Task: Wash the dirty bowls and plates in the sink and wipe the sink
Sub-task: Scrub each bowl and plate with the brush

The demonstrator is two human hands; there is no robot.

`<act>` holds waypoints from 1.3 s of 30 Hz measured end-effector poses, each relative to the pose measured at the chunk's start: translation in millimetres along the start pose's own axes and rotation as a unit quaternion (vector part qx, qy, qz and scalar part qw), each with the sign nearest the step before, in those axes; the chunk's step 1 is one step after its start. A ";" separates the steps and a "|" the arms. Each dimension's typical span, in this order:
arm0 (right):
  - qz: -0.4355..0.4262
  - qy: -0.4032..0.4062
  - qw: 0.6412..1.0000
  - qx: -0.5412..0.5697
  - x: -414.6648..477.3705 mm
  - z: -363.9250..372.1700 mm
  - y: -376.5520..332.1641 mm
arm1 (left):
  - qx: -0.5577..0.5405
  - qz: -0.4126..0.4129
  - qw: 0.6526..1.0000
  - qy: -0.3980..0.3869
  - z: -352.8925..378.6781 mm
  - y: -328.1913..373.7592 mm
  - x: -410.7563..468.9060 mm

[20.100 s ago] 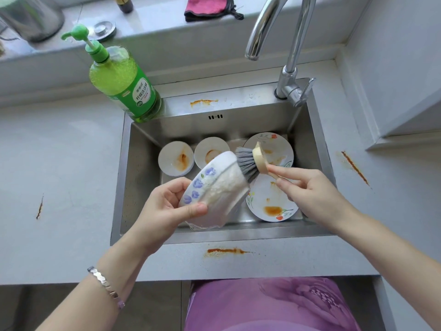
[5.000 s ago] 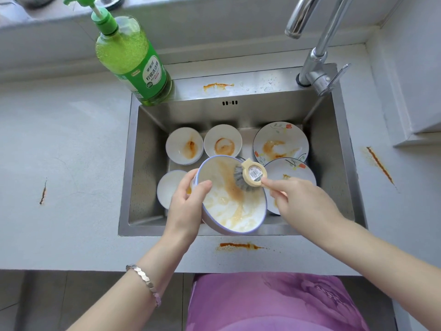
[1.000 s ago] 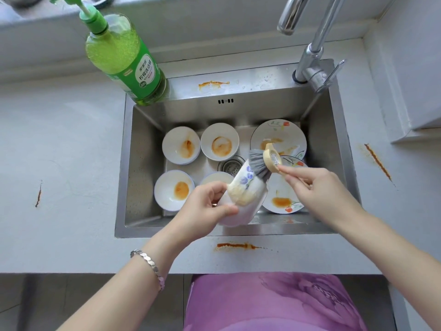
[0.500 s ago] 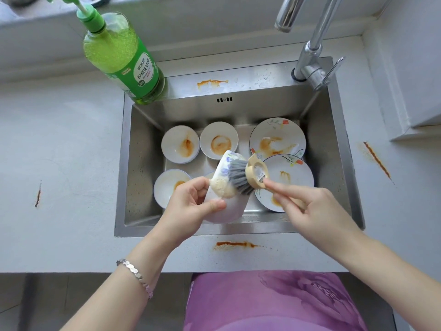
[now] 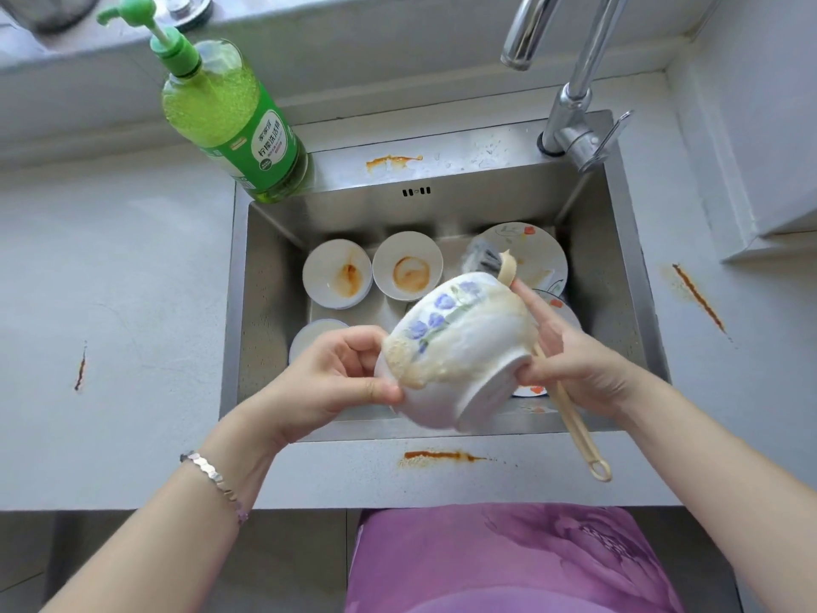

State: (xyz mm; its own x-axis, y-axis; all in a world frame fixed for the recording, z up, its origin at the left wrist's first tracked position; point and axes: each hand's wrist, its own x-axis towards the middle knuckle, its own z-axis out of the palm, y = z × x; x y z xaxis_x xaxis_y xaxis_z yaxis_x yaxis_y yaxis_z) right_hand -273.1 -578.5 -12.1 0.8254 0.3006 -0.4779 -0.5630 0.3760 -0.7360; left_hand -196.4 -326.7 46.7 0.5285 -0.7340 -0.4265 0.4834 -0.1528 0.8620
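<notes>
Over the near edge of the sink [image 5: 274, 276], the left hand [image 5: 340, 382] pinches the foamy bowl [image 5: 460, 347] by its rim. The right hand [image 5: 570, 360], gripping the brush [image 5: 574, 424], props its foot. Soapy and tilted, it could slip onto the plates [image 5: 535, 254] below.

Large bowl [image 5: 460, 351]: white, blue-violet flowers on green stems, tan suds.
Brush [image 5: 574, 426]: beige handle, grey bristles.
Small bowls [image 5: 337, 273]: white, orange-brown stains.
Plate [image 5: 530, 254]: white, red-orange flowers, brownish smears.
Soap bottle [image 5: 230, 121]: yellow-green liquid, green pump, green-and-white label.
Sink [image 5: 274, 267]: brushed steel grey.
Surface [image 5: 110, 280]: pale grey, rust-orange streaks.
Bracelet [image 5: 208, 473]: silver.
Garment [image 5: 508, 564]: purple, floral print.
</notes>
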 end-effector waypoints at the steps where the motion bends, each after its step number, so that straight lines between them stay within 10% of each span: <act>1: 0.008 -0.019 1.000 -0.006 -0.8 -0.4 -0.3 | 0.000 -0.010 1.000 -0.007 0.2 1.0 0.7; 17: -0.064 0.120 0.930 -0.342 -27.1 21.9 -30.7 | 0.128 -0.111 0.982 0.080 24.7 16.9 22.7; 26: -0.222 0.165 0.754 -0.596 -45.2 68.4 -5.4 | 0.199 -0.043 0.960 0.195 33.5 5.3 15.8; 30: -0.104 0.243 0.832 -0.488 -26.6 35.7 -19.3 | 0.195 -0.031 0.962 0.187 33.7 6.2 10.4; 39: -0.104 0.202 0.857 -0.463 -32.8 44.3 -26.2 | 0.155 0.001 0.964 0.216 24.8 9.1 -2.8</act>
State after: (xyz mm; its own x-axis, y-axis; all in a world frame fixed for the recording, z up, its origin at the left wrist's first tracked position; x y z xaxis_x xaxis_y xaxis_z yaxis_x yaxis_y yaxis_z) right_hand -287.2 -559.4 44.1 0.9560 -0.0875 -0.2801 -0.2829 -0.5291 -0.8000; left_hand -210.8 -342.4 62.6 0.8024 -0.4008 -0.4422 0.2866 -0.3912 0.8745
